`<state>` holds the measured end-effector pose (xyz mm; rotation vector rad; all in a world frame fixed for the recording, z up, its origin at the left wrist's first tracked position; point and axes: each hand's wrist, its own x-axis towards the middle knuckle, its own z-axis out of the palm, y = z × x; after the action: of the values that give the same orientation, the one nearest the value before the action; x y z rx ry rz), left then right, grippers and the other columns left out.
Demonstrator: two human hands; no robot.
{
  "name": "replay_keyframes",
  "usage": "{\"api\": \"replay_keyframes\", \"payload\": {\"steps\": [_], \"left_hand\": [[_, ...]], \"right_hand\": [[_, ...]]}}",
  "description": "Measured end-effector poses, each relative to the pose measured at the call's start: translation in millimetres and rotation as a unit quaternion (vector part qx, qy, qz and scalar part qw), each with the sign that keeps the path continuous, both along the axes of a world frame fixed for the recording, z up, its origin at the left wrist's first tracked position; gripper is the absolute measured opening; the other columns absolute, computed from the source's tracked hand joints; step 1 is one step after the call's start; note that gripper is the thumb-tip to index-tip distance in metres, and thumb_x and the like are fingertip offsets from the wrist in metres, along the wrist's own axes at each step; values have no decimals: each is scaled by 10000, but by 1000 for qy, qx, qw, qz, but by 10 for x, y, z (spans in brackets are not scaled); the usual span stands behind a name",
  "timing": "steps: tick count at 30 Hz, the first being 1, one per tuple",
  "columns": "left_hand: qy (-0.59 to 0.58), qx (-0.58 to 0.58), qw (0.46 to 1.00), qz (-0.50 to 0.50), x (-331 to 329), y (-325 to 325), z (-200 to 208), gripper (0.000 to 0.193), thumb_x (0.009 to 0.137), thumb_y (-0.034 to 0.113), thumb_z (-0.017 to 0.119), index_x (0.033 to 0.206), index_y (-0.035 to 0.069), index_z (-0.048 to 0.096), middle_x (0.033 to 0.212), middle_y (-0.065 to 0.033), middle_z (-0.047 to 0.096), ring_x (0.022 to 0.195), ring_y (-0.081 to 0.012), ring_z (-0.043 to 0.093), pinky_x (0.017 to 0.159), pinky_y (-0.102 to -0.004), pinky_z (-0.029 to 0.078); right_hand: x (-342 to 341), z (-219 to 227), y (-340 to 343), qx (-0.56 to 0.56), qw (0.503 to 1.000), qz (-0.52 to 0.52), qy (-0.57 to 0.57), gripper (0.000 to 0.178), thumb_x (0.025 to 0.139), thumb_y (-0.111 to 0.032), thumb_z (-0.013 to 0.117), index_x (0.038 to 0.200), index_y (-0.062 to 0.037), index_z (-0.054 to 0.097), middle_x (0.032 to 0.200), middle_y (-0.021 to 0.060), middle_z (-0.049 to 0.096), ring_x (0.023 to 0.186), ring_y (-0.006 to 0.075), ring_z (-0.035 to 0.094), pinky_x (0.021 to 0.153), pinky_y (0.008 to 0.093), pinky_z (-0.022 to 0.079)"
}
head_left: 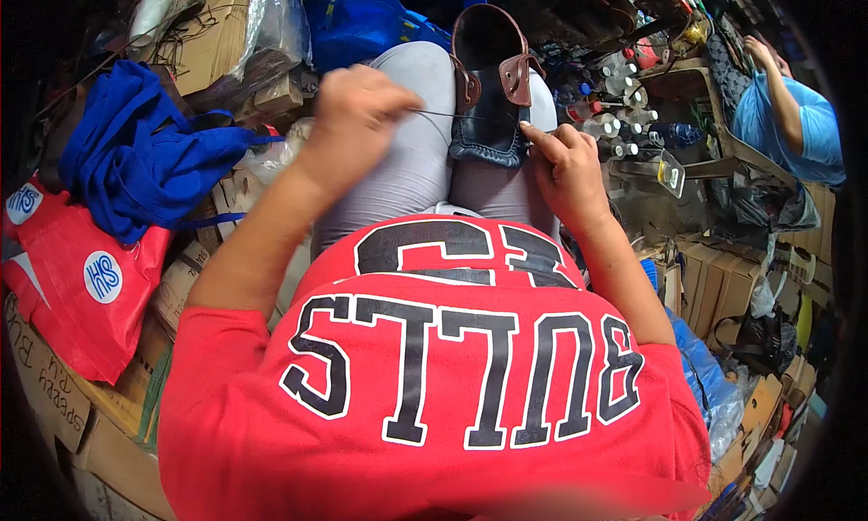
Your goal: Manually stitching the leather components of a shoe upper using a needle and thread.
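Observation:
A dark leather shoe (487, 51) with a brown rim and brown side flaps lies across my grey-trousered thighs, its stitched toe toward me. My left hand (357, 114), slightly blurred, is off the shoe's left side with its fingers pinched on a dark thread (436, 113). From there the thread runs taut across to the shoe. At the shoe's right edge, beside the toe stitching, my right hand (571, 168) has its index fingertip against the leather and the other fingers curled. What lies inside those curled fingers is hidden.
Several small bottles (624, 114) stand close together on the right. A person in a blue shirt (796, 128) is farther right. Left of me lie a blue cloth bag (136, 150) and a red bag (95, 286) over cardboard boxes (136, 458). Ahead is a blue bag (371, 24).

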<state>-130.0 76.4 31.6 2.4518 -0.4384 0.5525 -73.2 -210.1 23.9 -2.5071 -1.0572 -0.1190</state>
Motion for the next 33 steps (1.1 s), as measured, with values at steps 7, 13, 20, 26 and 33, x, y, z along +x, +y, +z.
{"api": "replay_keyframes", "payload": {"steps": [7,13,20,26,33], "left_hand": [[5,99,994,39,185,-459,-268,118,705,85,689,803,152,684,725,-7,548,806,-205,534,749,-357,360],[58,-53,995,-53,451,-583,-389,186,705,127,716,870,213,722,751,17,548,814,-192,503,759,-349,340],[73,-51,995,-45,475,-603,-444,194,711,120,717,867,234,733,734,11,544,804,-199,496,750,-350,347],[80,-49,995,-38,472,-618,-430,178,712,103,707,847,217,732,729,5,540,809,-200,498,749,-347,346],[111,-54,991,-48,485,-647,-431,156,715,130,703,846,209,732,728,4,537,828,-196,504,780,-356,338]], "right_hand": [[98,18,-88,66,967,-66,237,356,766,14,605,1087,-122,677,762,66,500,732,188,540,721,295,435],[488,-5,-199,115,900,-21,420,442,751,129,490,1074,-101,685,849,-2,466,788,92,494,734,210,422],[656,-5,-176,101,897,11,431,461,702,145,482,1008,-112,713,857,5,484,809,107,513,793,226,439],[684,-41,-194,96,891,13,443,459,711,143,481,1009,-117,715,866,4,488,824,103,511,799,225,437],[681,-58,-207,104,888,18,448,449,719,128,501,1028,-119,713,834,-4,504,820,102,507,784,215,427]]}}
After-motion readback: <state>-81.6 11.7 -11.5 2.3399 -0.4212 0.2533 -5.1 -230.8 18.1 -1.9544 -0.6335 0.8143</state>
